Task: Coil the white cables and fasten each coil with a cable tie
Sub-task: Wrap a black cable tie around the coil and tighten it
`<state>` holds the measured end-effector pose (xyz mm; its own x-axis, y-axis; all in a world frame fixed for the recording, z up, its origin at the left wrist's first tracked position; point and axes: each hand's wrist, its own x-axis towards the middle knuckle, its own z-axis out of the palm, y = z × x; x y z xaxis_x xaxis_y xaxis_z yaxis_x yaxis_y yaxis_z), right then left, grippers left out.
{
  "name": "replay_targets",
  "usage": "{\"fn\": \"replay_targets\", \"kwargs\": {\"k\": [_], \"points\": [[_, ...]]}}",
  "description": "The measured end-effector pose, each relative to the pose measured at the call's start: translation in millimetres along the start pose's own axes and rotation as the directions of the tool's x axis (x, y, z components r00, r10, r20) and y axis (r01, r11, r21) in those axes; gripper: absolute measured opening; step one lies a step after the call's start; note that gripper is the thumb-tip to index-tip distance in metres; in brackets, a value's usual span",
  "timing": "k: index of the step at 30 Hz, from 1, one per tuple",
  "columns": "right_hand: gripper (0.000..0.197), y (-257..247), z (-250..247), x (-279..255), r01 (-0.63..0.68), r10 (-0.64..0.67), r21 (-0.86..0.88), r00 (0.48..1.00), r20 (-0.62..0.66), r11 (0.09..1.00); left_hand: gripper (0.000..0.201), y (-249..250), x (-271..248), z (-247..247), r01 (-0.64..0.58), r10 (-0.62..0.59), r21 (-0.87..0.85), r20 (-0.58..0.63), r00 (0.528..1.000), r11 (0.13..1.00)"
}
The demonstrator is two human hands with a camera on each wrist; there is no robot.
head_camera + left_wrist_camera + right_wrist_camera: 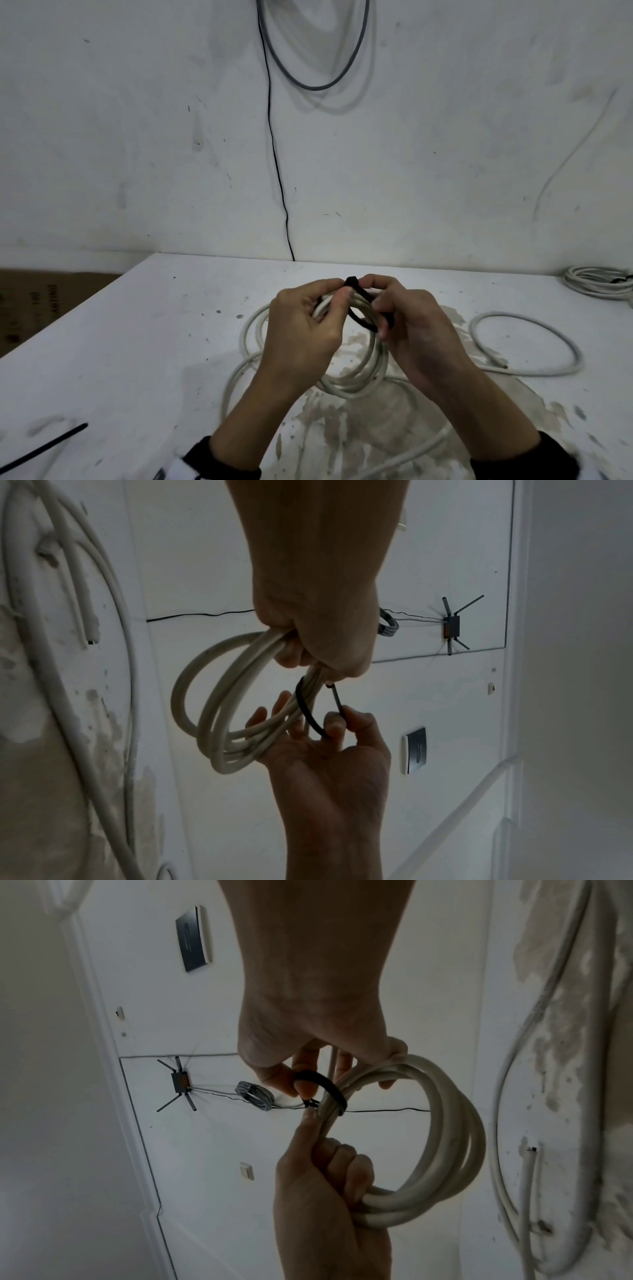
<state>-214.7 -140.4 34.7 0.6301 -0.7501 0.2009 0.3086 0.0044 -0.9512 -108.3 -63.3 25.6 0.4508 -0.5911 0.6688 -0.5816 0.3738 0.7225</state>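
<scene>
The white table (120, 342), stained and paint-flecked, carries everything, and places here are given from the held coil (356, 380), which both hands lift just above the table's middle. A loose white cable (534, 342) loops on the tabletop to the right of the coil, and more loose white cable lies under and to the left of it. Far right of the coil, near the table's back edge, sits a finished coil (596, 281). Well to the left and nearer the person lies a spare black cable tie (44, 448).

The left hand (301, 329) grasps the coil's strands, fingers curled round them, with the thumb pressing by the tie's head. The right hand (414, 332) pinches the tail of a black cable tie (359, 301) between thumb and forefinger, its other fingers hooked through the coil. That tie wraps the top of the coil in a loop not drawn tight; its head sits between the two hands.
</scene>
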Motion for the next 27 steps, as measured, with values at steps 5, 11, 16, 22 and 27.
{"fn": "replay_targets", "kwargs": {"k": [5,11,16,22,27], "points": [[0.028,0,1,0,-0.007,0.008,0.008,1.000,-0.019,1.000,0.020,0,-2,1,-0.044,0.044,0.032,-0.011,0.999,0.999],[0.043,3,-1,0,0.048,-0.045,0.080,0.998,-0.044,0.996,0.014,-4,-6,3,-0.209,0.207,0.144,0.031,0.978,0.967],[0.035,5,-1,-1,0.098,-0.098,-0.030,0.995,-0.022,0.995,0.017,-2,-5,0,-0.286,0.272,0.183,0.099,0.957,0.940],[0.013,-5,1,-3,0.086,-0.099,-0.213,0.994,-0.054,0.973,0.017,-6,3,-18,-0.253,0.229,0.183,0.144,0.963,0.950],[0.014,-8,-7,-2,-0.058,0.057,-0.136,0.998,-0.009,0.989,0.017,-6,1,-18,-0.279,0.213,0.190,0.306,0.928,0.941]]}}
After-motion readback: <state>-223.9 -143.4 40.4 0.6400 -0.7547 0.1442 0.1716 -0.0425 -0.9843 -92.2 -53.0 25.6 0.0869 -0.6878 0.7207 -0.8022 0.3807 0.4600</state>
